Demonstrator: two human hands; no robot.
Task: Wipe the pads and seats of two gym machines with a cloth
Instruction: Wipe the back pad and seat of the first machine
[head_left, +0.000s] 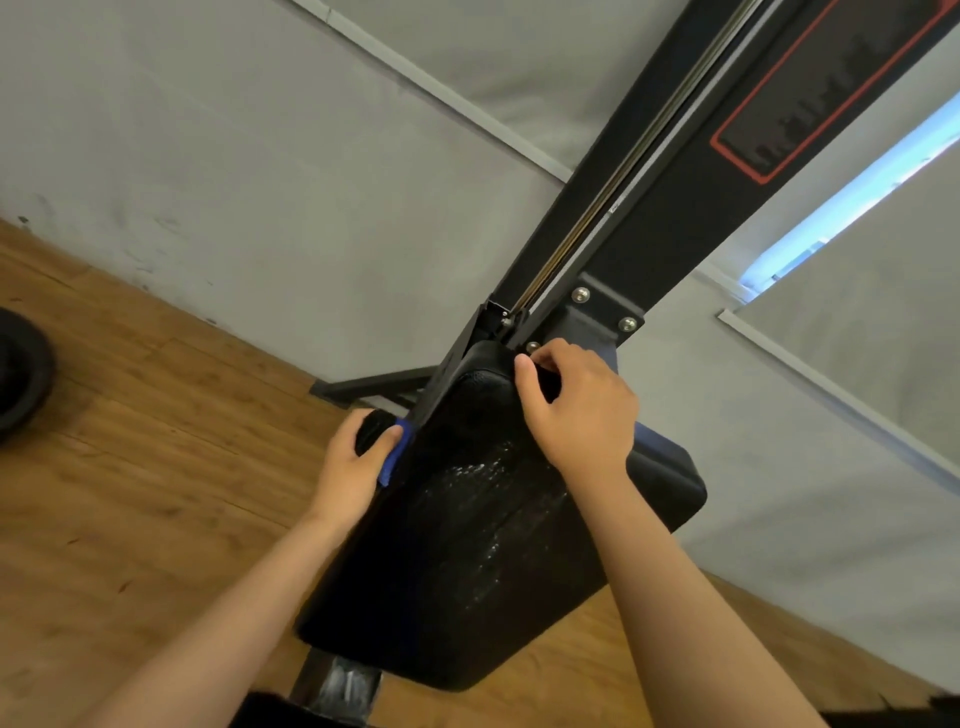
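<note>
Left hand (353, 460) clenches a dark wad, apparently the cloth (373, 428), at the pad's (467, 545) left edge. Right hand (579, 408), fingers curled, grasps the pad's top by the frame (649, 223).

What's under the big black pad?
A dark metal post sticks out below the pad, above the wooden floor. The pad covers where the post joins it. The left hand holds a cloth at the pad's side; the right hand grips its top.
</note>
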